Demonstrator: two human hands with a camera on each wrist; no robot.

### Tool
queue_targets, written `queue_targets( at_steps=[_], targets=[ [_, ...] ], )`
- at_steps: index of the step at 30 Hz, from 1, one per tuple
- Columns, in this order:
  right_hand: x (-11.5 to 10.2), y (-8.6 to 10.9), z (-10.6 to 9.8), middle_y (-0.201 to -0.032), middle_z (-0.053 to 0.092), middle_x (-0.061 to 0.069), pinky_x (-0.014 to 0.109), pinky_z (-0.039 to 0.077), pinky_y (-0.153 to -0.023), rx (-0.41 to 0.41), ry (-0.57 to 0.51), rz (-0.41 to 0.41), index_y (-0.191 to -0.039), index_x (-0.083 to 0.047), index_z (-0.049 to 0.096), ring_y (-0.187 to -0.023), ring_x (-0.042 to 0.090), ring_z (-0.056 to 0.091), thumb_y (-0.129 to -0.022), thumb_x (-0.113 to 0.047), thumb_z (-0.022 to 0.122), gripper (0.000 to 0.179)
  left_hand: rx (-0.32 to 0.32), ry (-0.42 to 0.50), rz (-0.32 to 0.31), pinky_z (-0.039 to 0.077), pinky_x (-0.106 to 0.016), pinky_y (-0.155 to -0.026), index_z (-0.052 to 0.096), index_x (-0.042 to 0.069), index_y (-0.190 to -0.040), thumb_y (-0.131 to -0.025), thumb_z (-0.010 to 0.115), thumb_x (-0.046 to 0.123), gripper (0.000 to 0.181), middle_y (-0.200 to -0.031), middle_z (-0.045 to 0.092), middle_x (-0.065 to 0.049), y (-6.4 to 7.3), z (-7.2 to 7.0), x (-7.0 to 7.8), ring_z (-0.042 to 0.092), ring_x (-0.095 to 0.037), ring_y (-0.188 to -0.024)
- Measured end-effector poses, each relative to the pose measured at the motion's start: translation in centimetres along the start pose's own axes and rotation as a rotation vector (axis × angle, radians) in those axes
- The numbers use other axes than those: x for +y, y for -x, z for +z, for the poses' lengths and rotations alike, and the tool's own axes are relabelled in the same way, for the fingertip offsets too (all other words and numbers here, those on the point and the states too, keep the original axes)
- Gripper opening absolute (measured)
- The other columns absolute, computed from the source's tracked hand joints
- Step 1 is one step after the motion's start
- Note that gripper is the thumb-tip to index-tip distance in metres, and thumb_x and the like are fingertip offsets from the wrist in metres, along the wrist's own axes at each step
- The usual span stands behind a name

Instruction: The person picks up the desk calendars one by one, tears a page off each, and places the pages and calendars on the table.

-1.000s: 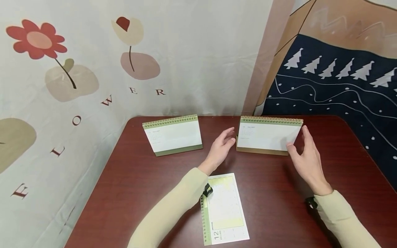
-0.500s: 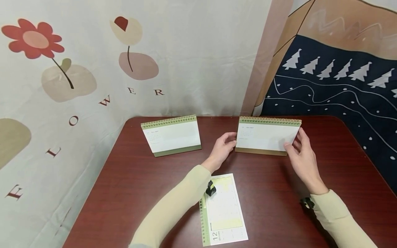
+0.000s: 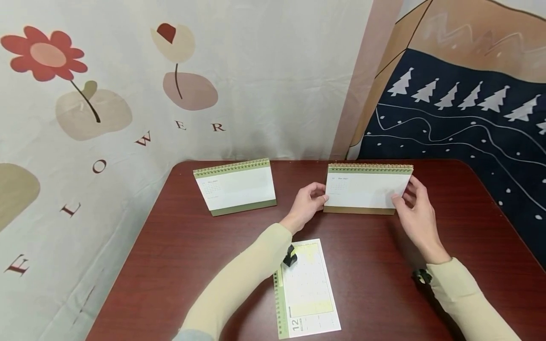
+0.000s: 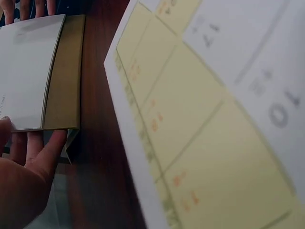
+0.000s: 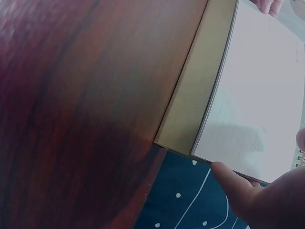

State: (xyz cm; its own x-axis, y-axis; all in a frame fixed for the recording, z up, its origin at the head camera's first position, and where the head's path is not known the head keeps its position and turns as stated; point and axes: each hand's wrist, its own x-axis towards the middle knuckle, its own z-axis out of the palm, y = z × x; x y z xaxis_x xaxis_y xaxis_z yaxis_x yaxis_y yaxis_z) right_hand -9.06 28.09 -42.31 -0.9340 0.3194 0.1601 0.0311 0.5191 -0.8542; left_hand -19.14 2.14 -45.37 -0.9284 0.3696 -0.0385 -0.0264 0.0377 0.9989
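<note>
A desk calendar with a green top band, spiral binding and tan base stands tilted back at the right rear of the table. My left hand grips its left edge; in the left wrist view the thumb lies at the white page and the fingers reach behind. My right hand holds the opposite edge, its thumb at the page's side and the other fingers mostly hidden behind the calendar. A second desk calendar with a green base stands to the left, apart from both hands.
A loose calendar sheet marked 12, with punched holes along a green strip, lies flat on the red-brown table, partly under the left sleeve. Behind the table hangs a cloth printed with flowers and letters.
My left hand has moved right and now grips the right calendar's left edge. My right hand has closed in on the other edge. The calendar has turned slightly, its front now squarer to me.
</note>
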Motion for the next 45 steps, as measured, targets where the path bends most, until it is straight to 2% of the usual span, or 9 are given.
queue_targets(
  at_steps=[4,8,12,17,21,28,35,37,45],
  targets=[
    [-0.2,-0.1,0.0,-0.154,0.042,0.026,0.042,0.045,-0.109,0.007,0.009,-0.008,-0.165,-0.008,0.021,-0.133,0.046,0.050,-0.106,-0.028,0.054,0.070,-0.032,-0.018,0.030,0.059,-0.042,-0.088,0.064,0.000,-0.119,-0.101,0.062,-0.002,0.018,-0.105,0.066,-0.007,0.2,-0.2,-0.1,0.064,-0.012,-0.089],
    [-0.5,-0.1,-0.1,-0.152,0.045,0.025,0.029,0.046,-0.103,0.013,0.021,-0.020,-0.164,-0.009,0.022,-0.132,0.043,0.051,-0.106,-0.027,0.054,0.069,-0.055,-0.084,0.097,0.058,-0.032,-0.082,0.062,0.001,-0.121,-0.103,0.060,0.000,0.019,-0.111,0.067,-0.011,0.3,-0.4,0.1,0.062,-0.013,-0.089],
    [-0.7,-0.1,-0.1,-0.152,0.045,0.026,0.028,0.046,-0.102,0.006,0.022,-0.031,-0.165,-0.010,0.021,-0.132,0.044,0.051,-0.106,-0.025,0.054,0.069,-0.054,-0.131,0.149,0.054,-0.026,-0.077,0.061,0.001,-0.125,-0.104,0.058,0.001,0.021,-0.119,0.070,-0.016,0.4,-0.6,0.5,0.064,-0.015,-0.094],
    [-1.3,0.2,-0.4,-0.151,0.045,0.025,0.032,0.046,-0.103,0.003,0.027,-0.034,-0.166,-0.011,0.020,-0.131,0.043,0.051,-0.106,-0.026,0.053,0.069,-0.067,-0.143,0.162,0.055,-0.027,-0.085,0.060,-0.001,-0.132,-0.104,0.058,0.001,0.028,-0.125,0.071,-0.020,0.9,-0.9,1.5,0.069,-0.022,-0.110],
    [-2.0,0.4,-0.6,-0.150,0.047,0.025,0.022,0.044,-0.098,-0.001,0.040,-0.033,-0.165,-0.011,0.021,-0.130,0.042,0.052,-0.106,-0.026,0.054,0.069,-0.068,-0.154,0.185,0.055,-0.027,-0.089,0.061,-0.001,-0.138,-0.104,0.059,0.001,0.034,-0.126,0.071,-0.020,1.5,-1.2,2.3,0.070,-0.023,-0.112],
    [-3.3,0.8,-1.1,-0.147,0.052,0.024,0.008,0.040,-0.086,0.005,0.046,-0.085,-0.163,-0.012,0.030,-0.122,0.039,0.057,-0.105,-0.023,0.057,0.066,-0.050,-0.109,0.171,0.059,-0.030,-0.077,0.060,-0.002,-0.141,-0.104,0.059,0.000,0.037,-0.125,0.071,-0.021,2.4,-2.1,3.6,0.071,-0.021,-0.100],
    [-3.9,0.8,-1.3,-0.143,0.055,0.022,0.005,0.039,-0.083,-0.001,0.074,-0.120,-0.162,-0.014,0.035,-0.111,0.014,0.058,-0.104,-0.023,0.058,0.063,-0.013,-0.059,0.134,0.061,-0.032,-0.077,0.060,-0.002,-0.142,-0.103,0.060,0.001,0.038,-0.126,0.070,-0.022,3.1,-2.5,4.4,0.072,-0.023,-0.101],
    [-4.0,0.8,-1.4,-0.144,0.054,0.020,0.005,0.040,-0.082,-0.008,0.078,-0.122,-0.162,-0.015,0.035,-0.112,0.013,0.058,-0.105,-0.024,0.057,0.062,0.000,-0.038,0.121,0.061,-0.032,-0.076,0.059,-0.003,-0.142,-0.103,0.060,0.000,0.039,-0.126,0.070,-0.022,3.3,-2.5,4.5,0.072,-0.022,-0.100],
    [-4.4,0.8,-1.5,-0.154,0.047,0.022,0.003,0.042,-0.083,-0.032,0.060,-0.140,-0.163,-0.009,0.030,-0.125,0.041,0.056,-0.105,-0.024,0.059,0.067,0.019,0.072,0.092,0.062,-0.037,-0.076,0.057,-0.007,-0.142,-0.103,0.058,-0.003,0.038,-0.126,0.069,-0.025,3.9,-2.6,5.0,0.072,-0.020,-0.093]
  ],
)
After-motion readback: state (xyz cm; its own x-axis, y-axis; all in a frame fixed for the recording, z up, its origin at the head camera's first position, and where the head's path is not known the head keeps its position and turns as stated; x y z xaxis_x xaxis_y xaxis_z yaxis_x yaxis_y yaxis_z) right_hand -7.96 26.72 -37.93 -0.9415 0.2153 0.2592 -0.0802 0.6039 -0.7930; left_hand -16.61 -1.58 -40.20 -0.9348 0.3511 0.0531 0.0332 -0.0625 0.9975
